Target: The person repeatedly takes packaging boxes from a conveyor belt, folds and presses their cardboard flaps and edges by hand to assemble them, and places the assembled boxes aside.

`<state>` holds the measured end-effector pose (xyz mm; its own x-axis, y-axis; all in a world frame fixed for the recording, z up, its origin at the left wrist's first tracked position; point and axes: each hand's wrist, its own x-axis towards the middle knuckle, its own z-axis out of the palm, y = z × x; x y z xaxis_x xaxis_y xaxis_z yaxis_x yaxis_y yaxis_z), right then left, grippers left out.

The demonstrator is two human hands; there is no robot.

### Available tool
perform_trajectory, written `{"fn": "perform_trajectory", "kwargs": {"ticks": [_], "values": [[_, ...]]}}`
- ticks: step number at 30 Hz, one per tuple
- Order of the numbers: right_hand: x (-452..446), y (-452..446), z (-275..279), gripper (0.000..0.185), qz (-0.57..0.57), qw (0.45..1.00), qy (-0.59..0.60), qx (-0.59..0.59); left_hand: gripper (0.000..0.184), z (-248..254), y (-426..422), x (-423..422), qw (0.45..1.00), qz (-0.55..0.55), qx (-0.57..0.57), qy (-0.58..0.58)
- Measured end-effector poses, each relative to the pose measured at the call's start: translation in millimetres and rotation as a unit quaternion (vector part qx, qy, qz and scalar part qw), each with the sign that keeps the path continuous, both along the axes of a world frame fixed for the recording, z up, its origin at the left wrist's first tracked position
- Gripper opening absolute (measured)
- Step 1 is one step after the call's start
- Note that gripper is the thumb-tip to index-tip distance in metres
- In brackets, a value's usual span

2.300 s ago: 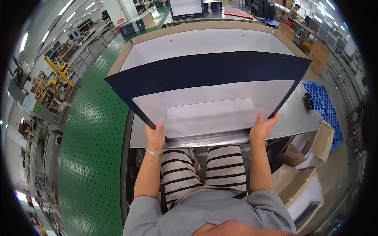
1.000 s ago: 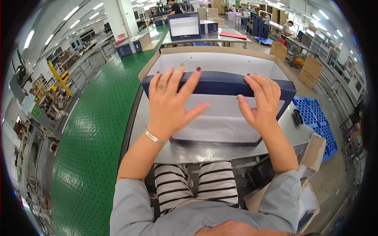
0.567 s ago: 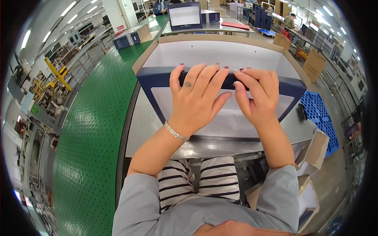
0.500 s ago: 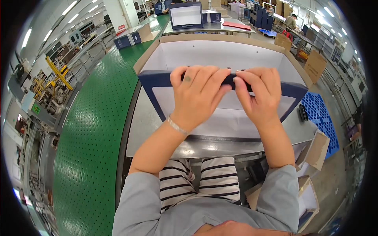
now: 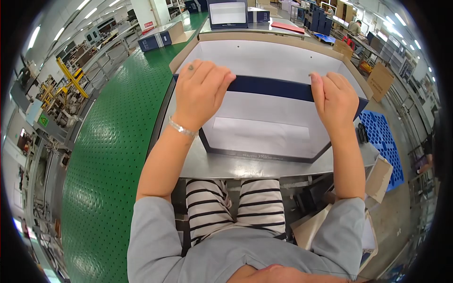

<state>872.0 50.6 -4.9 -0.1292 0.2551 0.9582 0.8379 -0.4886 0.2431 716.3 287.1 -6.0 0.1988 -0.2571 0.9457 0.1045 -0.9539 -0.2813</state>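
A box (image 5: 266, 113) with white inner walls is supported on the metal bench (image 5: 226, 170), its printed dark lower strip (image 5: 269, 157) being positioned just behind the bench's front edge. The window opening of the box is turned toward the person and is bordered by a navy frame. The upper strip (image 5: 273, 88) of this frame is gripped near its left end by the left hand (image 5: 199, 96) and near its right end by the right hand (image 5: 337, 101); on both hands the fingers are closed over the strip, and the thumbs are directed inward. The middle of the strip is left exposed between the hands. The fingertips are largely hidden by the backs of the hands. Brown cardboard is exposed along the far rim of the box, and two small dark spots are visible on its white far wall. A bracelet (image 5: 183, 128) is worn on the left wrist. A black object (image 5: 362, 133) is located at the bench's right edge, near the right forearm. The bench's left edge is bordered by a green conveyor (image 5: 113, 160), at whose far left edge a navy carton (image 5: 155, 41) is placed. Beyond the bench's right edge, a blue pallet (image 5: 388, 148) is laid on the floor. Beyond the bench's far edge, a windowed box (image 5: 228, 13) and a red sheet (image 5: 289, 27) are carried by another table (image 5: 264, 30).
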Motion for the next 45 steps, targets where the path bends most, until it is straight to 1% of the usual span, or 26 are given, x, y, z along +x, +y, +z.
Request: {"fn": "perform_trajectory", "kwargs": {"ticks": [3, 5, 6, 7, 8, 10, 11, 12, 13, 15, 16, 18, 20, 24, 28, 29, 30, 33, 34, 35, 36, 38, 40, 41, 43, 45], "values": [[-12, -6, 2, 0.032, -0.045, 0.997, 0.057, -0.013, 0.025, 2, -22, 19, 0.991, 0.100, -0.087, 0.011], [-21, 2, -3, 0.017, -0.052, 0.995, 0.071, -0.036, 0.030, 2, -32, 42, 0.999, 0.015, -0.007, -0.049], [-28, 1, -7, 0.017, -0.059, 0.995, 0.067, -0.034, 0.030, -3, -40, 49, 0.999, 0.008, -0.007, -0.054], [-40, 4, -7, 0.010, 0.033, 0.998, 0.060, -0.002, 0.030, -4, -46, 53, 0.997, -0.056, 0.017, -0.049], [-54, 6, -8, 0.007, 0.125, 0.991, 0.049, 0.028, 0.030, -5, -46, 54, 0.991, -0.119, 0.041, -0.045], [-90, -26, -18, 0.017, 0.183, 0.983, 0.032, -0.005, 0.027, -12, -8, 49, 0.985, -0.171, -0.018, 0.021], [-91, -53, -35, 0.019, 0.206, 0.977, -0.005, -0.051, 0.027, -15, 22, 45, 0.984, -0.177, -0.013, 0.016], [-88, -64, -49, 0.023, 0.264, 0.964, -0.030, -0.010, 0.025, -13, 59, 36, 0.972, -0.219, -0.050, 0.070], [-78, -73, -65, 0.028, 0.323, 0.944, -0.056, 0.030, 0.024, -15, 73, 37, 0.955, -0.256, -0.087, 0.124], [-71, -75, -77, 0.036, 0.277, 0.958, 0.006, 0.069, 0.021, -11, 52, 30, 0.965, -0.226, -0.097, 0.089], [-71, -68, -81, 0.036, 0.278, 0.958, 0.007, 0.073, 0.021, -15, 32, 28, 0.966, -0.238, -0.079, 0.066], [-59, -43, -79, 0.036, 0.281, 0.959, 0.011, 0.024, 0.022, -30, -17, 19, 0.947, -0.310, -0.038, 0.071], [-55, -18, -78, 0.038, 0.303, 0.953, 0.017, 0.003, 0.024, -41, -55, -3, 0.954, -0.285, -0.033, 0.088], [-47, -6, -69, 0.034, 0.344, 0.938, -0.005, 0.054, 0.027, -38, -62, -11, 0.949, -0.290, -0.064, 0.104], [-57, -22, -36, 0.032, 0.300, 0.947, 0.069, -0.087, 0.028, -21, -67, -21, 0.959, -0.269, -0.051, 0.080], [-57, -23, -35, 0.032, 0.299, 0.948, 0.070, -0.085, 0.028, -22, -73, -22, 0.958, -0.267, -0.066, 0.074], [-47, -33, -48, 0.035, 0.307, 0.945, 0.069, -0.087, 0.029, -36, -91, -13, 0.959, -0.261, -0.078, 0.071], [-30, -21, -40, 0.043, 0.325, 0.937, 0.068, -0.112, 0.029, -39, -119, -7, 0.954, -0.278, -0.076, 0.077], [-35, -19, -40, 0.050, 0.340, 0.934, 0.087, -0.063, 0.029, -37, -121, -6, 0.954, -0.279, -0.078, 0.077], [-43, -18, -40, 0.059, 0.353, 0.930, 0.104, -0.013, 0.030, -35, -120, -6, 0.939, -0.315, -0.094, 0.103], [-49, -23, -41, 0.059, 0.354, 0.930, 0.103, -0.013, 0.031, -33, -116, -8, 0.922, -0.349, -0.109, 0.127], [-53, -48, -47, 0.085, 0.340, 0.938, 0.023, 0.061, 0.032, -35, -113, -8, 0.882, -0.418, -0.135, 0.173], [-48, -75, -55, 0.081, 0.387, 0.917, 0.008, 0.094, 0.033, -34, -96, -10, 0.831, -0.507, -0.117, 0.195], [-45, -79, -58, 0.081, 0.390, 0.916, 0.007, 0.095, 0.034, -34, -77, -20, 0.788, -0.569, -0.121, 0.200], [-27, -105, -63, 0.067, 0.330, 0.939, 0.040, 0.088, 0.036, -26, -51, -26, 0.728, -0.655, -0.111, 0.167], [-11, -104, -68, 0.056, 0.307, 0.940, 0.082, 0.125, 0.039, -23, -24, -24, 0.712, -0.667, -0.180, 0.123]]}}
